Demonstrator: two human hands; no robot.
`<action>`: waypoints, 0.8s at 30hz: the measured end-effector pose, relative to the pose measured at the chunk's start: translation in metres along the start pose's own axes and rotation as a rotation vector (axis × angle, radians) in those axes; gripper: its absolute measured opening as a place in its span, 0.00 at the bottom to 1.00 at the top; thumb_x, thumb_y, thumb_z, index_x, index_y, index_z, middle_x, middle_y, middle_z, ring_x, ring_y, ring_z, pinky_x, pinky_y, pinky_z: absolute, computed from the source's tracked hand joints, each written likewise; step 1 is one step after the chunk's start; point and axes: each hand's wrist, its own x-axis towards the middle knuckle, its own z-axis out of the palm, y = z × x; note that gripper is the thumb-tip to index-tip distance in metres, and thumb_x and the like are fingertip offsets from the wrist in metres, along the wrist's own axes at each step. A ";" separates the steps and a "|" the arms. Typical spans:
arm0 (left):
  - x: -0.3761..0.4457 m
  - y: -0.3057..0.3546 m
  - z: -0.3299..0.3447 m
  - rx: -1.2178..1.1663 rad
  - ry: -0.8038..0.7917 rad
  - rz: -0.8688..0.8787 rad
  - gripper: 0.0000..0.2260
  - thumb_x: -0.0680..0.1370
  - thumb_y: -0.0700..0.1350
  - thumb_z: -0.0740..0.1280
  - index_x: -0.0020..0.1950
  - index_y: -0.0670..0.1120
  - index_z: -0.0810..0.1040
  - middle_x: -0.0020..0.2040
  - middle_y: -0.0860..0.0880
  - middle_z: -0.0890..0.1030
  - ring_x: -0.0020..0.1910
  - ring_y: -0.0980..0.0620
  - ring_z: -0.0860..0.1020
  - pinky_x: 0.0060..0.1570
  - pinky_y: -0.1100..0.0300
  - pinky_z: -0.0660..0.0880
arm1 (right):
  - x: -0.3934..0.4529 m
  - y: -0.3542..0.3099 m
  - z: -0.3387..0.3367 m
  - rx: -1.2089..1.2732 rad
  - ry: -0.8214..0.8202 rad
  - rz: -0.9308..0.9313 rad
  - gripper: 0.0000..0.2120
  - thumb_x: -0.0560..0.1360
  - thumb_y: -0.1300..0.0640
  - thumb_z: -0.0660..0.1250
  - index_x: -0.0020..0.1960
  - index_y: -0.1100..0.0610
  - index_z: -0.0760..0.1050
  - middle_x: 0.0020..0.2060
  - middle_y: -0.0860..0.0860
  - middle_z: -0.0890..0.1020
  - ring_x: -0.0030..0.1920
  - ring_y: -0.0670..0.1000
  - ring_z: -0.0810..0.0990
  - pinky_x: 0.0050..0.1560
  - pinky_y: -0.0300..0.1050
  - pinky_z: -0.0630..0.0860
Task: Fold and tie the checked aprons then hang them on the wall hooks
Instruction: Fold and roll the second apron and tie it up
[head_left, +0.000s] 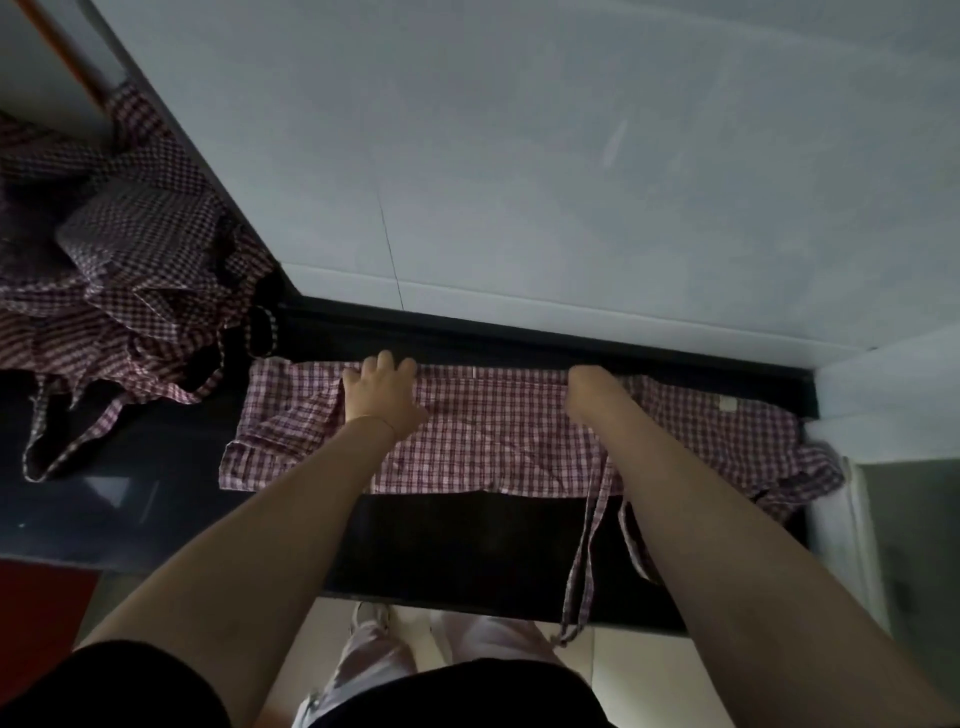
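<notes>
At nine o'clock a heap of checked aprons (114, 260) waits unfolded, so we judge most of the task is left. At centre our left hand (382, 392) and right hand (592, 389) pinch the far edge of one checked apron (493, 447), fingers curled on cloth, mid-fold; its ties (587, 561) dangle untied. A dark counter (467, 545) meets a pale wall (519, 156); we see no hooks.
</notes>
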 end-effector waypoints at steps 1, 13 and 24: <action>-0.001 0.008 -0.001 0.017 -0.023 0.035 0.28 0.74 0.58 0.69 0.71 0.52 0.67 0.66 0.45 0.70 0.67 0.44 0.68 0.70 0.42 0.63 | -0.004 0.005 -0.004 -0.024 -0.081 0.062 0.04 0.80 0.58 0.65 0.46 0.56 0.75 0.41 0.53 0.74 0.42 0.51 0.75 0.51 0.45 0.75; -0.028 0.018 0.009 0.063 -0.039 0.031 0.17 0.78 0.46 0.65 0.67 0.50 0.70 0.63 0.47 0.74 0.64 0.46 0.72 0.67 0.47 0.65 | -0.052 -0.085 0.036 -0.020 0.123 -0.378 0.23 0.78 0.53 0.67 0.70 0.57 0.67 0.62 0.56 0.75 0.62 0.57 0.74 0.65 0.56 0.69; -0.022 -0.110 0.007 -0.100 -0.291 -0.141 0.13 0.79 0.49 0.63 0.63 0.50 0.77 0.60 0.49 0.80 0.61 0.48 0.76 0.72 0.47 0.61 | -0.057 -0.136 0.059 -0.077 0.290 -0.178 0.17 0.78 0.56 0.64 0.66 0.59 0.71 0.61 0.57 0.76 0.62 0.56 0.73 0.66 0.55 0.67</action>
